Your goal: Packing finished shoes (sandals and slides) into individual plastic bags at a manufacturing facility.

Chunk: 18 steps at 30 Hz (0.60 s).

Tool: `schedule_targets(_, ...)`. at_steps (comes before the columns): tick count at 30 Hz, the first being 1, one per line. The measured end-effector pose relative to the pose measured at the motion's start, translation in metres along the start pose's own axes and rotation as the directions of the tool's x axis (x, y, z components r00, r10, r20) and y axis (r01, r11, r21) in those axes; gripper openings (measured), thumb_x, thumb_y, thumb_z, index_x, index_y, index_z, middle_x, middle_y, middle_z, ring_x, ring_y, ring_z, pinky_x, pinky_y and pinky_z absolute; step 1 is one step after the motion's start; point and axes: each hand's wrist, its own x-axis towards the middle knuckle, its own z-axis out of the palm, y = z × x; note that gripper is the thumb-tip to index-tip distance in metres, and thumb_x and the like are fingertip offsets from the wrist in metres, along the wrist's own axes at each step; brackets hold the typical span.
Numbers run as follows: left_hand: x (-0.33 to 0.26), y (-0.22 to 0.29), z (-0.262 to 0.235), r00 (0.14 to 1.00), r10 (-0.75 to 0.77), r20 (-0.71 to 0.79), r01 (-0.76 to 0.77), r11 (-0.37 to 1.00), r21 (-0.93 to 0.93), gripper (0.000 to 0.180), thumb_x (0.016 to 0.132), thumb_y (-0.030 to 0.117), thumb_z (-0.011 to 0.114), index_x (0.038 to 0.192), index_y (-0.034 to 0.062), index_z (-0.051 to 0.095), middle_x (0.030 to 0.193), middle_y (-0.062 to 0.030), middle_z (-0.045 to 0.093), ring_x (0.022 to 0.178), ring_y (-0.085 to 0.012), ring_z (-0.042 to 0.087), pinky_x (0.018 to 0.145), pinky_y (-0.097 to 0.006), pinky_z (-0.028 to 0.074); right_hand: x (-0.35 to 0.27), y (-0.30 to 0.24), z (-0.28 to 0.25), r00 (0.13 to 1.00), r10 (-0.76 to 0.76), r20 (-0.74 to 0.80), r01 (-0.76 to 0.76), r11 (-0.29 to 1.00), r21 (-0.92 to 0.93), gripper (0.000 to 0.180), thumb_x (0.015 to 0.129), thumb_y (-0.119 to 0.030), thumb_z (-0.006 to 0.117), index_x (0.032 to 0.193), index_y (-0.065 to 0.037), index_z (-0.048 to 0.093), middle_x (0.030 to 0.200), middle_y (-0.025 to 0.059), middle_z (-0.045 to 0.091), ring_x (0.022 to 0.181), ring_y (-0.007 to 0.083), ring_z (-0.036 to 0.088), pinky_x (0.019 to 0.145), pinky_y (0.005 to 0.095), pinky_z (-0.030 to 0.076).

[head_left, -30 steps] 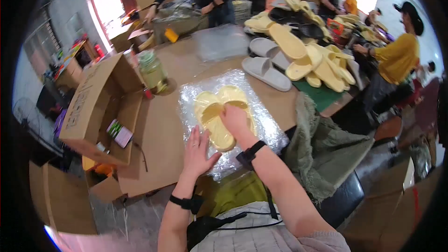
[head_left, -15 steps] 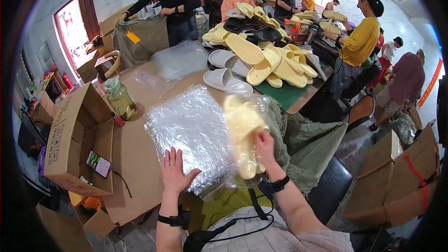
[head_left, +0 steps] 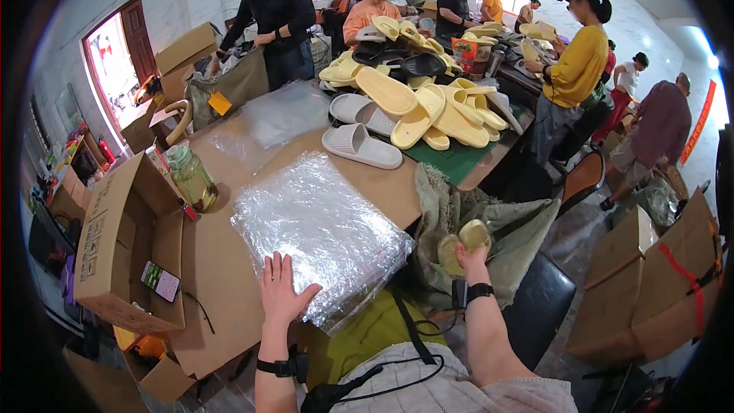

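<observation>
My left hand (head_left: 283, 289) rests with spread fingers on the near left corner of a stack of clear plastic bags (head_left: 321, 222). To the right, my right hand (head_left: 472, 257) is closed on a pair of pale yellow slippers (head_left: 475, 235), held over the open mouth of a grey-green woven sack (head_left: 524, 222). Their lower parts are hidden by the hand and the sack's folds. Beyond the bag stack, several grey slippers (head_left: 359, 147) lie at the edge of a heap of yellow slippers (head_left: 428, 116).
An open cardboard box (head_left: 115, 241) with a phone (head_left: 160, 281) in it stands at the left, beside a glass jar (head_left: 191, 177). Large cartons (head_left: 650, 291) and a dark chair (head_left: 541, 298) are at the right. Several people work around the far tables.
My right hand has carried the bagged yellow slippers from the right side of the bag stack rightward to the sack. The left hand stays on the stack.
</observation>
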Motion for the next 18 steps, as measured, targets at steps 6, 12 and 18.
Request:
schedule_targets(6, 0.010, 0.007, 0.006, 0.999, 0.032, -0.011, -0.032, 0.999, -0.029, 0.105, 0.079, 0.073, 0.063, 0.151, 0.0023, 0.036, 0.161, -0.0225, 0.025, 0.150, -0.0405, 0.019, 0.120, -0.053, 0.018, -0.062, 0.028, 0.054, 0.528, -0.691, 0.493, 0.839, 0.515, -0.177, 0.021, 0.098, -0.009, 0.057, 0.118, -0.002, 0.056, 0.096, 0.0023, 0.056, 0.080, 0.0120, 0.053, 0.072, 0.0267, 0.047)
schedule_targets(12, 0.013, 0.008, 0.005, 0.999, 0.005, -0.038, -0.007, 0.999, -0.035, 0.104, 0.078, 0.072, 0.064, 0.149, 0.0000, 0.038, 0.160, -0.0240, 0.027, 0.148, -0.0429, 0.021, 0.119, -0.053, 0.018, -0.135, 0.101, 0.159, 0.023, -0.261, 0.965, 0.993, -0.109, -0.053, 0.017, 0.091, -0.006, 0.064, 0.108, -0.004, 0.064, 0.105, 0.0053, 0.064, 0.099, 0.0218, 0.058, 0.088, 0.0348, 0.046)
schedule_targets(18, 0.013, 0.011, 0.007, 0.999, -0.021, -0.032, 0.021, 1.000, -0.024, 0.105, 0.078, 0.075, 0.061, 0.149, 0.0011, 0.040, 0.158, -0.0260, 0.029, 0.148, -0.0427, 0.021, 0.119, -0.054, 0.019, -0.068, 0.175, 0.236, -0.186, 0.107, 0.977, 0.772, -0.599, 0.212, 0.047, 0.086, -0.022, 0.070, 0.127, -0.003, 0.057, 0.128, 0.0150, 0.060, 0.119, 0.0358, 0.053, 0.101, 0.0487, 0.043)
